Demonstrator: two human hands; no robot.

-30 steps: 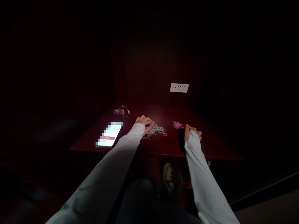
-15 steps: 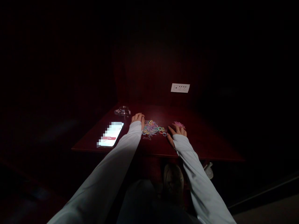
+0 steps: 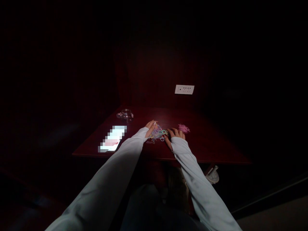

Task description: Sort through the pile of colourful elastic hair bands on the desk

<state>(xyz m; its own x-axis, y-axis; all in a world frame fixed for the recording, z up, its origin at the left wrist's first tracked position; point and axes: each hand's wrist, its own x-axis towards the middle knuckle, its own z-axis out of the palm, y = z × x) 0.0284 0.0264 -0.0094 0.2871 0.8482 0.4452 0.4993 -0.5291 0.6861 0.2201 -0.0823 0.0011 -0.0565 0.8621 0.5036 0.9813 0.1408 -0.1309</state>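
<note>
A loose pile of small pastel rubber bands [image 3: 157,131] lies on the dark red table [image 3: 204,147], between my two hands. My left hand [image 3: 150,127] rests against the pile's left and far side, its fingers stretched out over the edge of the bands. On the other side my right hand [image 3: 175,134] has its fingers apart, with thumb and index finger close to the right edge of the pile. Just beyond the right fingers sits a separate small heap of pink rubber bands [image 3: 184,128]. Neither hand visibly grips anything.
To the left lies a phone [image 3: 113,139] with a bright screen. Behind it stands a clear container [image 3: 126,114]. A white socket plate [image 3: 184,89] is on the back wall. The table's front edge runs beneath my forearms, and a pale object [image 3: 213,175] shows below it.
My left hand has moved right over the pile's edge, and my right hand has shifted left toward it. The pile is narrower. The pink heap now shows fully.
</note>
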